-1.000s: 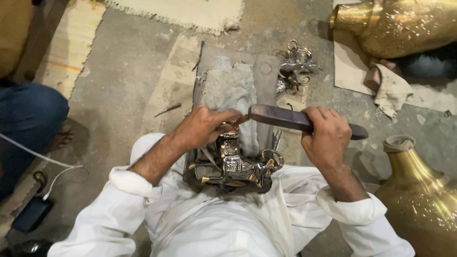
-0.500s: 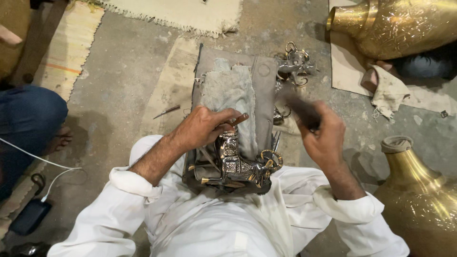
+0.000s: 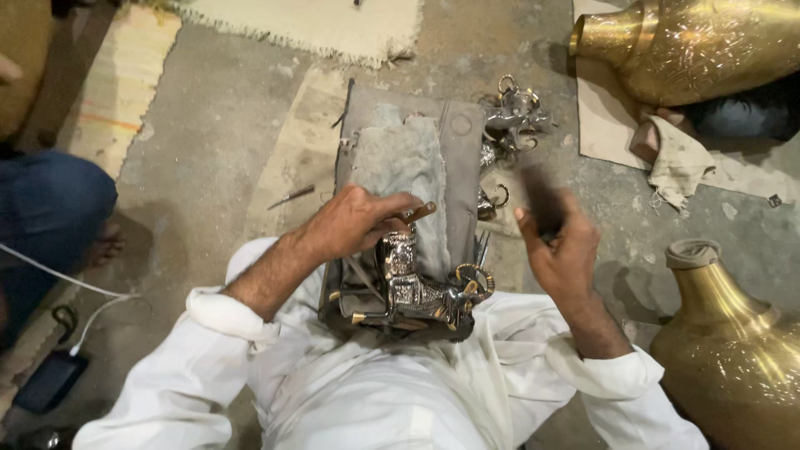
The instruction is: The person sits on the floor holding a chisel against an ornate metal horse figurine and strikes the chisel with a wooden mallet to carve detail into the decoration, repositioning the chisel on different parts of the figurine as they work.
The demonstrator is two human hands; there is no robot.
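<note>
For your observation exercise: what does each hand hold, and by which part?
The left hand pinches a thin punch near its lower end, over the metal figure. The right hand grips a blurred dark mallet by its lower end.

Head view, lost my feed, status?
Left hand pins chisel on metal figurine. Right hand grips blurred mallet, raised. Nothing in the way.

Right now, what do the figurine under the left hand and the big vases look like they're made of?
Ornate animal-shaped figurine: likely cast metal, silvery relief with brass-coloured horns and bright glints. Large golden vases: probably brass, polished with fine engraved texture and sharp reflections. The left hand steadies a thin copper-tipped punch on the figurine.
</note>
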